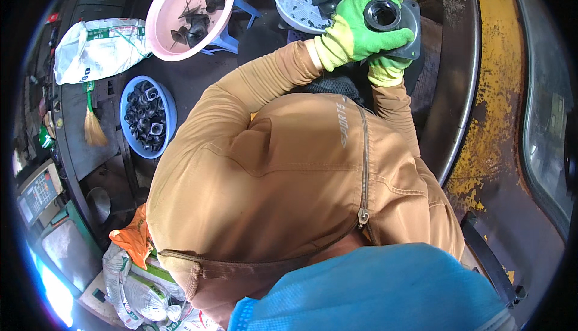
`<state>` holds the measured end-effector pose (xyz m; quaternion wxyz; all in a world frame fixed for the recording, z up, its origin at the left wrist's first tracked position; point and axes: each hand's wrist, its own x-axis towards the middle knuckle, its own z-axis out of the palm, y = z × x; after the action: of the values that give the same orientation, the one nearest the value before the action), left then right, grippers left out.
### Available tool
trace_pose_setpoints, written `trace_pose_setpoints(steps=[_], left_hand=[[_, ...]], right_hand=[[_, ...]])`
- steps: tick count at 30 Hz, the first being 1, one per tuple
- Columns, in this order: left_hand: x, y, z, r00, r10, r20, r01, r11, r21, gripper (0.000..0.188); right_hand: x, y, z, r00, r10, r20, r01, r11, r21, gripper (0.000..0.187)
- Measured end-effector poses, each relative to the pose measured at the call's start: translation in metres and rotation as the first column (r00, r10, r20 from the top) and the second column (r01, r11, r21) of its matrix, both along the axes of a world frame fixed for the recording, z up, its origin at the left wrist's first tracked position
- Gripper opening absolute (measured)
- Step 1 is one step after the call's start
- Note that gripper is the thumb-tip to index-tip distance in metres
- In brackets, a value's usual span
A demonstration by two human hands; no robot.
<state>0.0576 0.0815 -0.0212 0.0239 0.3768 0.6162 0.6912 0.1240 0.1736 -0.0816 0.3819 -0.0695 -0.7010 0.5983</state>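
My left hand [355,27], in a green and yellow work glove, is closed around a black part with a square flange [412,33] and a round, ring-shaped neck. Its fingers curl over the top of the ring and the thumb lies across the lower side. Just below the part is my right hand [387,71], gloved the same way and close against its underside. The part hides the right hand's fingers, so its grip does not show. Behind the left hand stands a light-blue perforated basket [283,3] with a few dark pieces in it.
A pink basin [158,30] with several black flared pieces rests on a blue stool [227,40]. Left of me are a blue tub [171,105] full of small black parts, a white sack [99,54] and a hand broom [93,127]. A rusty yellow machine frame [494,90] rises close on my right.
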Motion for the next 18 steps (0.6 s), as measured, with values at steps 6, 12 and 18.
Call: trace_pose_setpoints(steps=[6, 12, 18], left_hand=[[-0.009, -0.017, 0.018, 0.968, -0.249, 0.027, 0.251, 0.963, -0.095, 0.043], [-0.023, -0.025, 0.021, 0.841, -0.539, -0.031, 0.534, 0.839, -0.100, 0.043], [-0.043, -0.019, 0.022, 0.481, -0.869, -0.114, 0.856, 0.494, -0.153, 0.044]], right_hand=[[0.012, 0.008, 0.040, 0.970, 0.170, 0.176, -0.224, 0.903, 0.366, 0.031], [0.031, 0.036, 0.040, 0.859, 0.420, 0.292, -0.508, 0.766, 0.394, 0.048], [0.027, 0.044, -0.004, 0.862, 0.390, 0.323, -0.501, 0.569, 0.652, 0.074]])
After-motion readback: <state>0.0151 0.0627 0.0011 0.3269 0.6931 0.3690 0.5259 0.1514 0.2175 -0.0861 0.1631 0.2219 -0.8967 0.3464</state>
